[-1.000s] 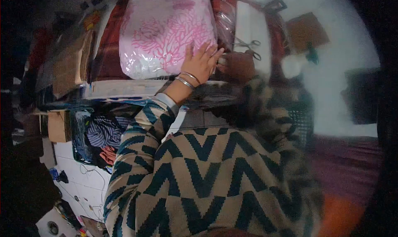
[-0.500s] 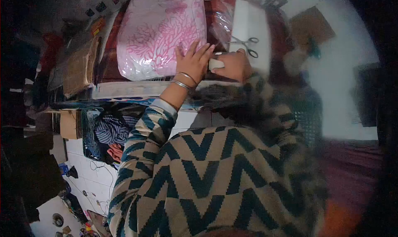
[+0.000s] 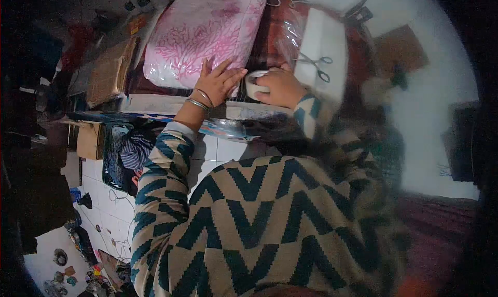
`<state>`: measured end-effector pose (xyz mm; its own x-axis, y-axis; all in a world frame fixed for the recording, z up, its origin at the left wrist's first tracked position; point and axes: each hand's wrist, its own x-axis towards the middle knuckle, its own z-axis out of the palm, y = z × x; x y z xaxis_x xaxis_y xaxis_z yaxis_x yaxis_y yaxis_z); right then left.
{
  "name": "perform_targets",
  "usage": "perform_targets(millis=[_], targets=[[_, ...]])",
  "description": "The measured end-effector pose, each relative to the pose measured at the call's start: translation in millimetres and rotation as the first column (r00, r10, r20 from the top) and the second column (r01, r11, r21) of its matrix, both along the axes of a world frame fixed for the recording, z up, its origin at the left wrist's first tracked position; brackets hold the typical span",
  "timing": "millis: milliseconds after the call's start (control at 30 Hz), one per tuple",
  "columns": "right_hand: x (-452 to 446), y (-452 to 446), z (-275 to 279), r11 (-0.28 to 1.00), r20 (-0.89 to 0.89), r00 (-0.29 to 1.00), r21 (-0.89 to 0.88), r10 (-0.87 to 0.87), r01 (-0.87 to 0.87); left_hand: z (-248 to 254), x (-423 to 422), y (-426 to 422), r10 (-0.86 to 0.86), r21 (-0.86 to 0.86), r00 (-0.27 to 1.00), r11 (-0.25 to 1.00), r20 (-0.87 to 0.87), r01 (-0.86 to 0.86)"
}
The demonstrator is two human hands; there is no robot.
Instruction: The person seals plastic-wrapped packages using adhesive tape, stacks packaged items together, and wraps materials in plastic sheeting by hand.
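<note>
A pink and white package [image 3: 207, 32] with a coral print, wrapped in shiny clear plastic, lies across the dark red surface. My left hand [image 3: 217, 82], fingers spread, rests on its lower right corner. Just right of the package, my right hand [image 3: 281, 85] grips a roll of tape [image 3: 255, 92], pale and wide, with its hollow centre partly showing. Beyond that hand, scissors [image 3: 317, 67] with dark handles lie partly opened on a long white block [image 3: 326, 45]. Crumpled clear plastic [image 3: 291, 35] sits between the package and the block.
Cardboard [image 3: 106, 84] leans at the left of the work surface. Below its front edge [image 3: 171, 104] stand a brown box [image 3: 89, 141] and a crate of clothes [image 3: 136, 151]. Cables trail over the white floor tiles [image 3: 106, 203]. Another brown cardboard piece [image 3: 399, 53] lies at the right.
My left hand has shifted left along the package's edge. My right hand has drawn the tape roll slightly away from it, so more of the roll shows. The camera view has tilted a little.
</note>
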<state>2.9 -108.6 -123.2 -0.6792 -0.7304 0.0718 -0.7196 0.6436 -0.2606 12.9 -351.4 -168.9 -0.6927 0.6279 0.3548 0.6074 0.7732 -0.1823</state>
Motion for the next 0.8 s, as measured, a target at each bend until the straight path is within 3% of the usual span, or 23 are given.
perform_targets(millis=[100,167,400,533,600,633,700,733,800], targets=[[-7.5,15.5,-10.9,0.999,-0.085,0.995,-0.003,-0.047,0.047,-4.1,0.8,3.1,-0.034,0.058,0.997,0.998,-0.072,0.038],[-0.6,19.9,-7.9,0.990,-0.091,0.994,0.118,-0.068,0.079,-3.6,2.7,7.0,-0.057,0.081,0.995,0.995,-0.082,0.063],[18.5,36.2,-16.7,0.995,-0.233,0.969,0.048,-0.079,0.092,26.2,23.1,15.1,-0.084,0.111,0.992,0.989,-0.097,0.095],[21.6,35.4,-23.1,0.992,-0.178,0.978,0.044,-0.109,0.118,24.1,23.4,-8.8,0.031,0.212,0.992,0.977,-0.119,-0.005],[20.8,36.3,-25.3,0.991,-0.177,0.977,0.045,-0.116,0.126,6.0,18.8,-25.9,0.314,0.342,0.940,0.904,-0.130,-0.255],[32.7,42.0,-15.5,0.988,-0.179,0.975,0.058,-0.129,0.142,-1.8,21.2,-36.3,0.305,0.351,0.945,0.903,-0.115,-0.249],[26.8,40.0,-21.8,0.990,-0.205,0.974,0.079,-0.100,0.119,-34.6,6.1,-61.4,0.533,0.547,0.803,0.770,-0.267,-0.330],[25.7,39.0,-24.5,0.992,-0.206,0.974,0.058,-0.098,0.112,-34.8,3.2,-58.8,0.558,0.569,0.788,0.747,-0.258,-0.343],[18.6,36.3,-28.4,0.996,-0.207,0.977,0.061,-0.048,0.062,-39.5,0.9,-52.9,0.711,0.915,0.702,0.311,-0.045,-0.256]])
